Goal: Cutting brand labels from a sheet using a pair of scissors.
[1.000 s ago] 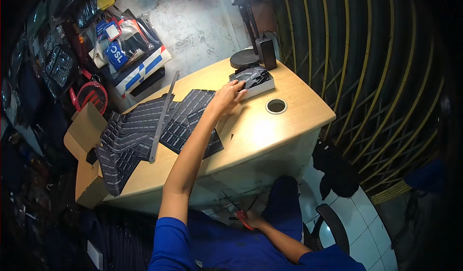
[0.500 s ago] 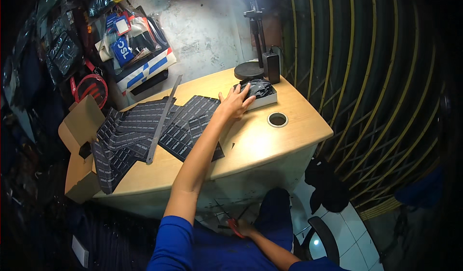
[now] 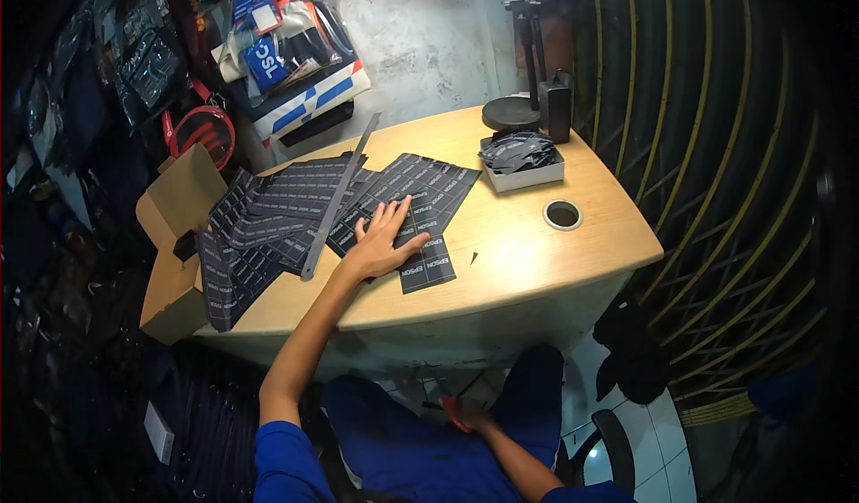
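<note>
My left hand lies flat, fingers spread, on black printed sheets that cover the left half of a wooden desk. A long metal ruler rests slantwise across the sheets, just left of that hand. A small cut strip of the same black sheet lies by my thumb. My right hand is down below the desk's front edge, over my lap, closed around a small red-handled tool. A shallow white box filled with black cut pieces sits at the back right of the desk.
A round cable hole is in the desk near the white box. A black stand on a round base and a small black block stand at the back. An open cardboard box sits at the left end; bagged goods are piled behind.
My left hand has drawn back from the white box and come down flat on the black sheets nearer me. The right hand stays by my lap.
</note>
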Tool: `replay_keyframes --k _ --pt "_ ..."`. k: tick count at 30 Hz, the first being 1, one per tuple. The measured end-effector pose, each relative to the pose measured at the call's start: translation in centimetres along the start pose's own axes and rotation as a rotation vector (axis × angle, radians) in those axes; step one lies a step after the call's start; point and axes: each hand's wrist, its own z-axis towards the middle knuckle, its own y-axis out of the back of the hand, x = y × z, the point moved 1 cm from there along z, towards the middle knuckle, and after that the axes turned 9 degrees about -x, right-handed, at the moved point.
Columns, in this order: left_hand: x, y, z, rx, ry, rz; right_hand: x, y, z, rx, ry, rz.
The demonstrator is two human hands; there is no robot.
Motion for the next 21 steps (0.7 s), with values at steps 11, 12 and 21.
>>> replay_keyframes --k 11,12,21 --pt "0.2 0.6 -1.6 -0.005 -0.023 0.112 -1.2 -0.8 0.6 0.146 0.132 -0.085" --pt "0.2 0.5 -1.7 -0.023 -0.035 0.112 -1.0 -0.8 0.2 -0.049 0.275 -0.159" --pt "0.8 -0.1 -2.0 -0.122 -0.088 0.012 0.8 0.7 -0.5 0.085 0.076 -0.207"
